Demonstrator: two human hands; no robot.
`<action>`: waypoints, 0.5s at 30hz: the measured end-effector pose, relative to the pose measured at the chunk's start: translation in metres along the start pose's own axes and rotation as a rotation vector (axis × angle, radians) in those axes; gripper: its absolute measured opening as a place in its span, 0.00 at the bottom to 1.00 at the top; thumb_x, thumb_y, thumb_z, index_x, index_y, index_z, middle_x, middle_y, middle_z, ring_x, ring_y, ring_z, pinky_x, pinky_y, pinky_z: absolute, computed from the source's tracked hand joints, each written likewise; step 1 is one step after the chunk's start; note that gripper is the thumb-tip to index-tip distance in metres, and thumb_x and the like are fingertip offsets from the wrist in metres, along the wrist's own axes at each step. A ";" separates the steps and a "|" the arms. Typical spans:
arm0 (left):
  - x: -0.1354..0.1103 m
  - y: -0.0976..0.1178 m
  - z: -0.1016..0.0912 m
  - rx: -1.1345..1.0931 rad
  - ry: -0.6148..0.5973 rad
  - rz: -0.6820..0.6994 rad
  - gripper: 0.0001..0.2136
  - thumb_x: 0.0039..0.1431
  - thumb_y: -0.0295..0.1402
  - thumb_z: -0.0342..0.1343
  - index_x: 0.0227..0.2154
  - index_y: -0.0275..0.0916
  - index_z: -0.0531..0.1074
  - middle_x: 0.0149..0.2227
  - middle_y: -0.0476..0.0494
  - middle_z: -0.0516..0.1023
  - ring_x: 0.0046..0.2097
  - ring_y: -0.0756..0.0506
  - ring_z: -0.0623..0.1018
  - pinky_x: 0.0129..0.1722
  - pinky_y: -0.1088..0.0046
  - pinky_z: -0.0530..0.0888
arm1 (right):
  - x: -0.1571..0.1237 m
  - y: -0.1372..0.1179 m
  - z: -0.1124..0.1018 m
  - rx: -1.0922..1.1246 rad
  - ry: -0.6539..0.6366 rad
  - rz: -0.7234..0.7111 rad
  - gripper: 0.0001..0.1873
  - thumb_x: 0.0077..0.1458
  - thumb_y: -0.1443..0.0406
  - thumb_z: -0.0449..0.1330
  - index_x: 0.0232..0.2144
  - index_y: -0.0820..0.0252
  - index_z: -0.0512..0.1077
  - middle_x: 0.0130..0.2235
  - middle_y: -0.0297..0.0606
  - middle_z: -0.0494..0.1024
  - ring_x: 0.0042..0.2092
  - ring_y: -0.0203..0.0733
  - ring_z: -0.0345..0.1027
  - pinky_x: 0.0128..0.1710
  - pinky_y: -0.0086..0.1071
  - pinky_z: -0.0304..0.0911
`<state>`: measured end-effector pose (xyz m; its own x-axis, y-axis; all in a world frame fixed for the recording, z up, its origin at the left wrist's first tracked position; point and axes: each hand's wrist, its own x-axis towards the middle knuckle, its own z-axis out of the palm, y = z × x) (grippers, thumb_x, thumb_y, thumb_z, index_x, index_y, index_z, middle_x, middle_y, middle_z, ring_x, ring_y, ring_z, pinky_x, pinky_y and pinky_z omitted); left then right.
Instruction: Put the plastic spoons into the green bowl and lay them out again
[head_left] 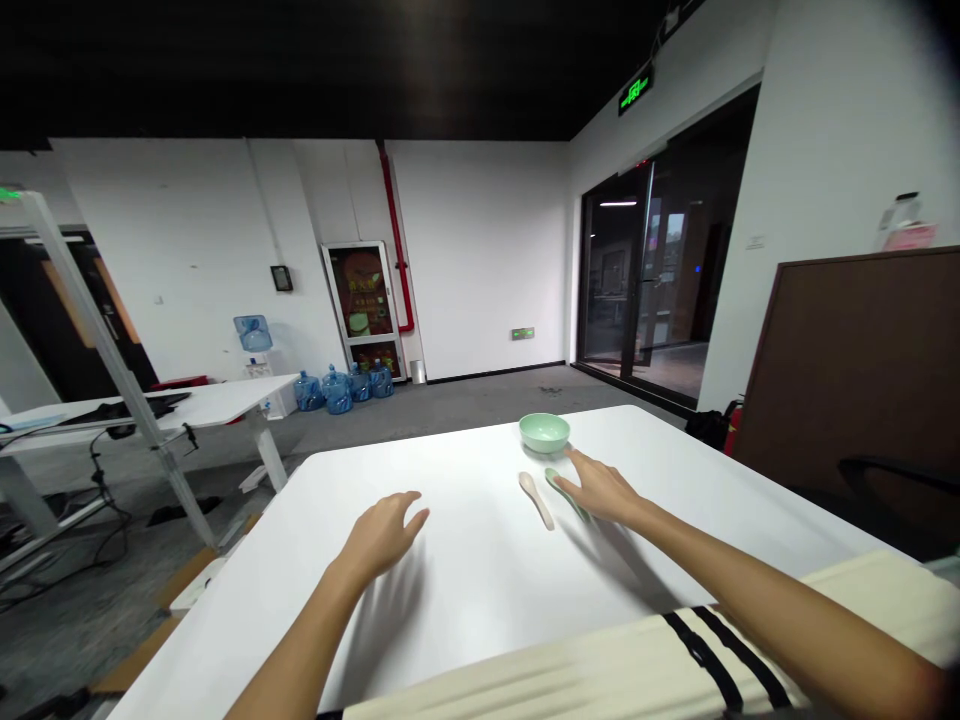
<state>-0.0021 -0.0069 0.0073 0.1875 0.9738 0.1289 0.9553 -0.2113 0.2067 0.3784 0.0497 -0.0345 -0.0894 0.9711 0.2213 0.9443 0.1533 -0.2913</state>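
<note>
A green bowl (544, 433) stands upright toward the far edge of the white table (480, 590). In front of it lie two spoons side by side: a beige spoon (536, 500) and a green spoon (559, 482). My right hand (602, 488) is over the green spoon's handle, with thumb and fingers apart; it hides part of that spoon, and I cannot tell whether it touches it. To the left, my left hand (388, 533) hovers above the tabletop, fingers apart and holding nothing, its shadow falling beneath it.
Cream cloth with black stripes (600, 665) shows at the near edge. Another desk (225, 400) with cables and a metal frame is at the left. Blue water jugs (339, 390) stand by the far wall. A brown partition (862, 370) rises at the right.
</note>
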 end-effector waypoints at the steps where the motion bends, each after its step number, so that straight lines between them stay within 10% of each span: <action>1: 0.000 0.000 0.000 0.001 0.004 -0.002 0.26 0.64 0.49 0.41 0.56 0.41 0.69 0.58 0.40 0.73 0.59 0.38 0.71 0.54 0.61 0.68 | 0.001 0.002 0.000 -0.001 0.005 -0.001 0.33 0.61 0.47 0.48 0.62 0.56 0.58 0.58 0.47 0.69 0.56 0.53 0.65 0.50 0.37 0.57; 15: -0.001 0.002 0.000 0.013 0.013 -0.002 0.26 0.64 0.50 0.40 0.56 0.41 0.70 0.58 0.40 0.73 0.58 0.37 0.72 0.55 0.60 0.69 | 0.001 0.008 0.002 -0.007 0.009 -0.013 0.33 0.61 0.46 0.46 0.61 0.56 0.59 0.57 0.46 0.71 0.55 0.52 0.67 0.48 0.37 0.58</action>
<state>-0.0004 -0.0083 0.0078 0.1825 0.9730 0.1414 0.9585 -0.2081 0.1948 0.3851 0.0520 -0.0382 -0.0984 0.9673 0.2337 0.9452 0.1644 -0.2822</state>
